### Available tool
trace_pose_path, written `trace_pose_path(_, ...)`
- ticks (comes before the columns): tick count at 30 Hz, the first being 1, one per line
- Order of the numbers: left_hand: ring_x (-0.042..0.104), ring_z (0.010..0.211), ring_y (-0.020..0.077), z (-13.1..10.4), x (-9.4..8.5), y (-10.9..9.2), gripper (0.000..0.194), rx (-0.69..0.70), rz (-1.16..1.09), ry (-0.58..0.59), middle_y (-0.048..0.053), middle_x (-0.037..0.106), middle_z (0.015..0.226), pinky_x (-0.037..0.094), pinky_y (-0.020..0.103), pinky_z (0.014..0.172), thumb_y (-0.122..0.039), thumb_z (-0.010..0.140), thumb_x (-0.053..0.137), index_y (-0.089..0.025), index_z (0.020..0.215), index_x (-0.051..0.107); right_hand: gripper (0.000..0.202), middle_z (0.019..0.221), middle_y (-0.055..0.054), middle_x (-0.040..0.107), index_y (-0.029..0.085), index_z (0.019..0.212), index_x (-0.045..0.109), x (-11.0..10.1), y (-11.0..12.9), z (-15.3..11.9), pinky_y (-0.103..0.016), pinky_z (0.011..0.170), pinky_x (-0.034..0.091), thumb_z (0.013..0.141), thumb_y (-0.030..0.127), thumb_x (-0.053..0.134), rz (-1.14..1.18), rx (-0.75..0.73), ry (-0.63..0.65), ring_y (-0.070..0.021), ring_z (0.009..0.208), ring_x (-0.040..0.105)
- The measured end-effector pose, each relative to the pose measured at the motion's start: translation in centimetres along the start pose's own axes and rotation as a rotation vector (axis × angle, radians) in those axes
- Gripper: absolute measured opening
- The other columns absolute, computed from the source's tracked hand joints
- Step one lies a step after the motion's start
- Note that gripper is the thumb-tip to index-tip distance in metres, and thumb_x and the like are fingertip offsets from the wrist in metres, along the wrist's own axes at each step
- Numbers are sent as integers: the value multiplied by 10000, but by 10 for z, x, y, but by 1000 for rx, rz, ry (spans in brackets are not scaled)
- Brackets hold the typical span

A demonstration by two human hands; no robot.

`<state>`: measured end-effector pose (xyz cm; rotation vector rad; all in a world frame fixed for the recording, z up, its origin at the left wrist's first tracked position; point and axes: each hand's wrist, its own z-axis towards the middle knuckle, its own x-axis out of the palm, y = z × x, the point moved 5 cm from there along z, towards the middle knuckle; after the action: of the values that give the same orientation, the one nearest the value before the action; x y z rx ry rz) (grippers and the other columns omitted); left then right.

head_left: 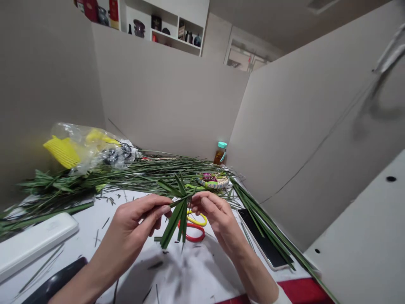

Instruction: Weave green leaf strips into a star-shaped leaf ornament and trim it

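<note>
A small piece made of green leaf strips (179, 211) is held above the white tabletop, its cut ends fanning up and down. My left hand (142, 221) pinches its left side between thumb and fingers. At its upper right, my right hand (217, 215) has its fingers closed on the piece. Scissors with red and yellow handles (196, 232) lie on the table behind and below the strips, partly hidden by them.
Long green leaves (152, 169) cover the back, more lie along the right edge beside a phone (264, 240). A plastic bag (91, 147), a bottle (220, 153) and a small basket (215, 180) stand behind. A white case (38, 242) is left.
</note>
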<state>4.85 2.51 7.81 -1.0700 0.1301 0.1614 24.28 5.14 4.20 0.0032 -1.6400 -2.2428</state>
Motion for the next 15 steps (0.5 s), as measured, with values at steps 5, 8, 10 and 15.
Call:
trace_pose_path(5,578,522,172,-24,-10,-31,156,186,100,29,6,698,672,455,270,520,-268,891,674,-323,856,816,328,1101,-62,748,252,1126,749,23,26,-41,-356,954,485,895,483,721,8,-54,111,-232,1053,663)
trace_pose_path(8,599,534,180,-38,-11,-45,195,241,134,50,7,718,681,464,269,529,-258,914,640,-341,876,812,345,1087,-60,744,252,1134,741,35,37,-61,-342,915,490,870,473,760,-28,-74,132,-227,1019,657)
trace_pose_path(10,620,554,189,-47,-12,-54,219,274,157,50,11,736,697,469,274,550,-229,912,635,-353,895,816,305,1041,-59,750,237,1101,744,41,43,-73,-333,888,492,878,443,760,-60,-104,125,-217,972,661)
trace_pose_path(15,617,572,210,-80,-15,-79,340,440,224,4,6,759,720,442,310,588,-207,868,674,-458,1049,815,196,968,-50,752,218,995,749,52,49,-103,-299,821,513,897,388,747,8,-92,71,-190,889,666)
